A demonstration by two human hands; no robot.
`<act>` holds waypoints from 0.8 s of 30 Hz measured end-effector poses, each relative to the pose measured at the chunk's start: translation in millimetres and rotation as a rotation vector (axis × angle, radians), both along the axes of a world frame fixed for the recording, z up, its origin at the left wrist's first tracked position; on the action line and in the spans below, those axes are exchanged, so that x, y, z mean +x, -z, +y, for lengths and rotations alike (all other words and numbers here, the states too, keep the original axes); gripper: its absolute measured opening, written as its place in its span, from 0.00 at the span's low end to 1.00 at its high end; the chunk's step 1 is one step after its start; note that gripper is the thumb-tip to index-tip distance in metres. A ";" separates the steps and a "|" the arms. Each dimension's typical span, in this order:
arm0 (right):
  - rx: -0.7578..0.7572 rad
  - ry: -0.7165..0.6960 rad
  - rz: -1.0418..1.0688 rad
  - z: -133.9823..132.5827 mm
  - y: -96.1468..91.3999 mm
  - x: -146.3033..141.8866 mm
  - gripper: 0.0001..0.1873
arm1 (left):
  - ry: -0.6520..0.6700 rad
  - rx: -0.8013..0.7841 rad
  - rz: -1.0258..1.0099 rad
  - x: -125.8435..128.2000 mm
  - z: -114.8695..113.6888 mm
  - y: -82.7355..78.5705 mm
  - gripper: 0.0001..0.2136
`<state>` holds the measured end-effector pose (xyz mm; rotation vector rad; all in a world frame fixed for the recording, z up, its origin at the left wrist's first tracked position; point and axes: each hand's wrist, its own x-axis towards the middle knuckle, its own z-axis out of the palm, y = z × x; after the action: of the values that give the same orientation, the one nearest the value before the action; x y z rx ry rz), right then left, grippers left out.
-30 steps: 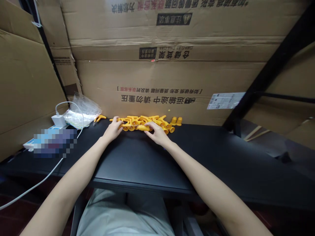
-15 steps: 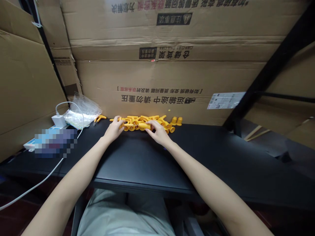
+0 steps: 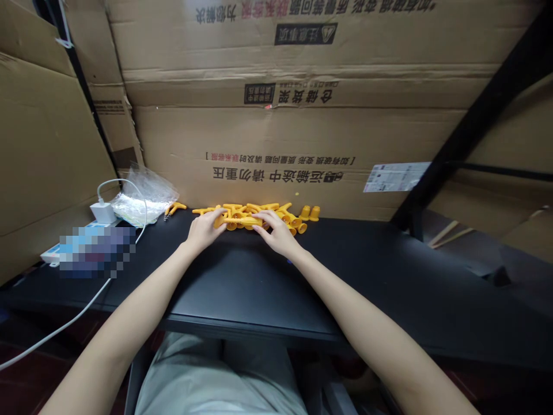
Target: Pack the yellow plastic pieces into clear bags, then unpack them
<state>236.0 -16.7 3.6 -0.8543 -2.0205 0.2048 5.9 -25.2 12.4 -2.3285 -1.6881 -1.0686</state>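
My left hand (image 3: 206, 229) is closed on a yellow T-shaped handle (image 3: 232, 221), its grip end between the fingers. My right hand (image 3: 279, 235) pinches a yellow cup-shaped plastic piece (image 3: 251, 221) lying sideways. Between the hands the two parts meet end to end, just above the table; how deep one sits in the other I cannot tell. Right behind them is a pile of yellow handles and cups (image 3: 270, 207), partly hidden by my fingers. Two yellow cups (image 3: 310, 214) stand upside down at the pile's right.
Another yellow handle (image 3: 175, 207) with a metal end lies left of the pile, by a clear plastic bag (image 3: 142, 199). A white charger (image 3: 103, 212) with a cable sits on a power strip at left. Cardboard (image 3: 276, 132) walls the back of the black table (image 3: 242, 282).
My left hand has moved right with the handle, closing the gap to the cup-shaped piece. The metal tip seen between them is now covered. My right hand has barely moved.
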 end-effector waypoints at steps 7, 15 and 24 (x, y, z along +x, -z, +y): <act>-0.173 -0.037 0.170 9.9 5.6 1.8 0.21 | 0.045 -0.036 0.038 -3.7 -0.6 -4.8 0.21; -0.392 -0.184 0.288 8.5 -1.7 7.0 0.23 | 0.078 -0.033 0.008 -7.8 -0.6 -9.5 0.19; -0.697 -0.066 0.370 -4.8 -13.4 -2.0 0.34 | 0.161 -0.011 -0.037 -1.0 -0.7 -1.2 0.17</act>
<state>233.9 -21.5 17.1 -1.0690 -1.6263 1.0682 4.8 -25.8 13.6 -2.5027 -1.5433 -1.1377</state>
